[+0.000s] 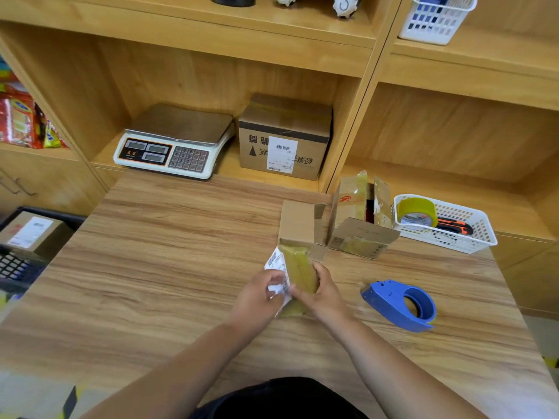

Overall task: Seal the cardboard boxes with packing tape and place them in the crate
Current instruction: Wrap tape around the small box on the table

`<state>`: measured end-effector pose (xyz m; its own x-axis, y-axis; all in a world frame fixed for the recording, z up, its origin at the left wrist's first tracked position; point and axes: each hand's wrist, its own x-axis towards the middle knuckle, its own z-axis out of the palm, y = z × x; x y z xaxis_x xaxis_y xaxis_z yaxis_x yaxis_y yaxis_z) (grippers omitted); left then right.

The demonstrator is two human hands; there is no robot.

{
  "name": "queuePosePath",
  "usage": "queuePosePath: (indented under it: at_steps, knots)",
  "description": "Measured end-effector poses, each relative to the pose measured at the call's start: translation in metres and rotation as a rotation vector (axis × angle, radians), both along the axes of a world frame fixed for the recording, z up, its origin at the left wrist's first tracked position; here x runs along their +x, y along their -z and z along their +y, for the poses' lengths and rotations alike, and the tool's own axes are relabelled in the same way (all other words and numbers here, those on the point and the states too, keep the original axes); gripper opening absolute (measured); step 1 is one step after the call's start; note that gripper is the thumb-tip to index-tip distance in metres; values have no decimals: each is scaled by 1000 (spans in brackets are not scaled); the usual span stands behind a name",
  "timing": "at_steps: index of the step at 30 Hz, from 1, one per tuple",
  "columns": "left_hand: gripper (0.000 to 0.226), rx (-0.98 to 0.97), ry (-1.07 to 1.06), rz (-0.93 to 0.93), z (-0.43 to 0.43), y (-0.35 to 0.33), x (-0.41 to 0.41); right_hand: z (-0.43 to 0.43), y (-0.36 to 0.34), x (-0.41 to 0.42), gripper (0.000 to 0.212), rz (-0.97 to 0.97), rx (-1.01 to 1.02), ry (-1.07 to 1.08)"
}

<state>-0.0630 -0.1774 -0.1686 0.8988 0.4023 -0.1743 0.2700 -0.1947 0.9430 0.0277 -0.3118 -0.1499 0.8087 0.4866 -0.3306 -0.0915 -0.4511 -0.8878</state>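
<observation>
On the light wooden table, near the middle, your left hand and right hand both grasp one small brown cardboard box sealed with yellowish tape. One opened cardboard box stands just behind it to the right. One blue tape dispenser lies at the right. One labelled box sits in the dark crate at the left.

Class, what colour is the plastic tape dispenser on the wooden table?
Blue plastic tape dispenser; head view.

Near end of the small brown taped cardboard box hidden behind left hand and right hand, white label print unreadably small, dark plastic crate cut off at left edge, black round object cropped at top.
</observation>
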Motion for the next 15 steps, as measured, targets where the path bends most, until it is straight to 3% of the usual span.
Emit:
queuePosePath:
  at_steps: [4,7,11,15]
  knots:
    - [48,-22,93,114,-1,12,-8,-10,13,-2,98,-226,-337,-138]
    - [50,-32,92,159,1,15,-12,-12,19,-4,109,-295,-530,-158]
    - [50,127,-17,203,9,17,-11,-12,20,-2,104,-333,-551,-208]
    - [60,290,-92,172,18,18,-2,-16,17,5,101,-384,-498,-420]
